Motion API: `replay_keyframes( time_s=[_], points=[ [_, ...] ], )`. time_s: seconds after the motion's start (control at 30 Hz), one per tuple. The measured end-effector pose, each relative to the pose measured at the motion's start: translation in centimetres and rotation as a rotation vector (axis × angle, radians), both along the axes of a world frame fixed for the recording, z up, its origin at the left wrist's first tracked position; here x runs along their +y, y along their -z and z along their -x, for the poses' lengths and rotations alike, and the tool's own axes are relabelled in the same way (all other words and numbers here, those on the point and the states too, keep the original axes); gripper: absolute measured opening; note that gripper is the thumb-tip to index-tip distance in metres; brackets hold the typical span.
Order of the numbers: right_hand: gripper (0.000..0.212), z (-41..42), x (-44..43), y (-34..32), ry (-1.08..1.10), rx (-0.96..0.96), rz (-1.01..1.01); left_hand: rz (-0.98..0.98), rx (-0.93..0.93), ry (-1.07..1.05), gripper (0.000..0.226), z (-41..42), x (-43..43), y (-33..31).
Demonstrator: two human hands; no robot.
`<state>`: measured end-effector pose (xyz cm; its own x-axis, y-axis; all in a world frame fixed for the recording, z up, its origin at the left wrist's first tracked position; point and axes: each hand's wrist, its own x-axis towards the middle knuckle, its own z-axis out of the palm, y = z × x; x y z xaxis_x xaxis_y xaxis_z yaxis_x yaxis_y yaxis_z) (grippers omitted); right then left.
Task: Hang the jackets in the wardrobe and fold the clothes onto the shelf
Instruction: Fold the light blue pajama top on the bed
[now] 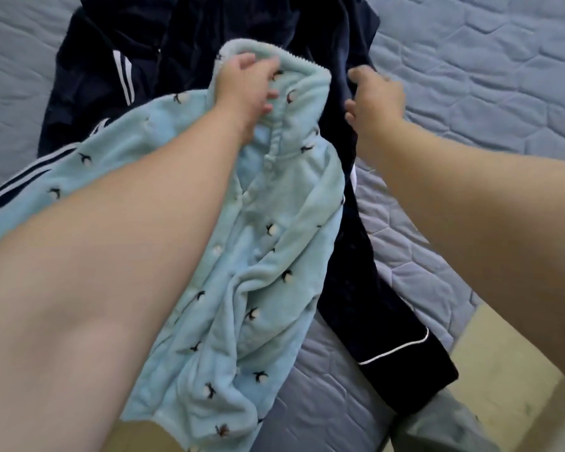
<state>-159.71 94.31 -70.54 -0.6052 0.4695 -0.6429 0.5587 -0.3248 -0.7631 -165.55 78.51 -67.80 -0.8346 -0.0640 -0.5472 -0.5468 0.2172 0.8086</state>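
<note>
Quilted blue-grey bedding [470, 60] covered the mattress, stitched in a hexagon pattern, and pale yellowish floor [503, 353] showed past its lower right corner; on the bedding lay a heap of clothes; a light blue fleece pyjama top [258, 256] dotted with small dark-and-white motifs and closed by a row of pale buttons lay uppermost, draped from the upper centre down toward the lower left; the left hand [245, 89] gripped this top at its collar, fingers curled into the bunched fleece; the right hand [372, 93] hovered just beside the collar, over a dark navy garment [346, 197] with thin white piping near its hem, its fingers loosely curled and holding nothing, though whether they touched the navy cloth could not be told; to the left, partly under the fleece top, lay a dark navy jacket with white stripes [105, 79]; both bare forearms reached in from the lower edge.
</note>
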Motion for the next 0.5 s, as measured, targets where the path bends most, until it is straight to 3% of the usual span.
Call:
replay_keyframes(
  time_s=[0.07, 0.17, 0.23, 0.43, 0.5],
  points=[
    [0.013, -0.6, 0.5, 0.8, -0.005, -0.056, -0.078, 0.163, 0.081, 0.092, 0.027, -1.1, 0.0, 1.4],
    [0.026, -3.3, 0.0, 2.6, -0.142, -0.142, -0.257, 0.45, 0.211, 0.299, 0.006, -4.4, -1.0, 3.7],
    [0.027, -5.1, -1.0, 3.9, -0.271, -0.174, -0.342, 0.564, 0.199, 0.429, 0.01, -7.4, -2.1, 5.4],
    [0.045, -8.1, -3.9, 5.5, -0.565, -0.434, -0.458, 0.497, -0.104, 0.561, 0.051, -18.5, -5.8, 8.6],
    [0.037, -8.1, -4.3, 5.5, -0.594, -0.484, -0.446, 0.481, -0.203, 0.632, 0.059, -21.3, -7.8, 8.7]
  ],
)
